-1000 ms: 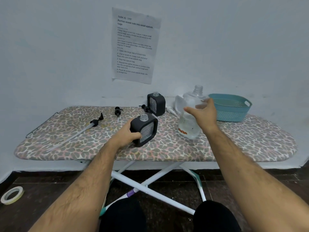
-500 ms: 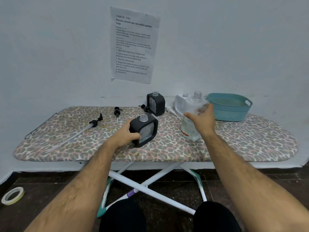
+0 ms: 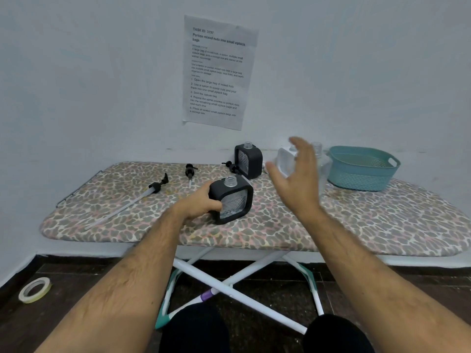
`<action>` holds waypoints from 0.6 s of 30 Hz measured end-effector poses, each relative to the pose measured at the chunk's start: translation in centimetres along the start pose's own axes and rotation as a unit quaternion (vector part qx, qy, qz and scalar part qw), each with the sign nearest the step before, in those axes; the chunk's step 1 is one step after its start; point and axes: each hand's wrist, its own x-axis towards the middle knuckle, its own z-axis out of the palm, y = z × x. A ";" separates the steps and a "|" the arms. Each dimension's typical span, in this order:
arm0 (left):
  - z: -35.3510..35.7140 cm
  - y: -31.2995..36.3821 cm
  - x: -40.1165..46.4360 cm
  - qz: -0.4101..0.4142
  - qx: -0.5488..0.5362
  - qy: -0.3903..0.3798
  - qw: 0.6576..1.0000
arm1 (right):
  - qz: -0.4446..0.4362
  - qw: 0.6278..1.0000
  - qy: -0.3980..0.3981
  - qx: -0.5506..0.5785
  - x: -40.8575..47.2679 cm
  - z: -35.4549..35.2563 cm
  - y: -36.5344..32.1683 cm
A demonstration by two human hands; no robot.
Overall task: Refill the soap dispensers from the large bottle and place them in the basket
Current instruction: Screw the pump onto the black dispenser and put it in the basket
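A long ironing board with a leopard-print fabric cover (image 3: 382, 225) stands against a pale wall and serves as the worktable. At its far right end sits a teal plastic basket with perforated sides (image 3: 362, 169), holding no dispensers yet.

Just left of that basket stands the large clear plastic bottle with an open threaded neck (image 3: 316, 148), mostly hidden behind the right hand (image 3: 297, 182). Half a second ago that hand was wrapped around the bottle; now it has let go and hangs in the air in front of it, fingers spread wide, holding nothing. The bottle is back on the board near the wall, beside a white square dispenser (image 3: 284, 160).

Further left of the basket, near the board's front edge, the left hand (image 3: 201, 203) still grips a black square soap dispenser with a clear ribbed window (image 3: 233, 197) by its side, neck open. A second black dispenser (image 3: 248, 160) stands behind it. Two black pump heads (image 3: 190, 170) lie further left still.

Judging from the release, pouring is on hold; the held dispenser likely still needs a pump fitted before going to the basket.
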 end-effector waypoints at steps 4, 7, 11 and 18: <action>0.3 0.3 -0.2 -0.001 0.004 0.011 1.000 | 0.053 0.975 -0.212 0.035 -1.2 2.9 0.0; -0.1 -0.3 0.2 0.012 0.011 0.017 1.000 | 0.114 0.942 -0.303 0.087 -1.5 4.6 0.6; -1.5 -1.0 -0.2 0.041 -0.049 0.015 0.998 | 0.166 0.920 -0.321 0.152 -1.6 6.3 1.3; -6.7 -4.2 -0.5 0.057 0.005 0.304 0.951 | 0.204 0.922 -0.230 0.235 -2.8 9.1 1.9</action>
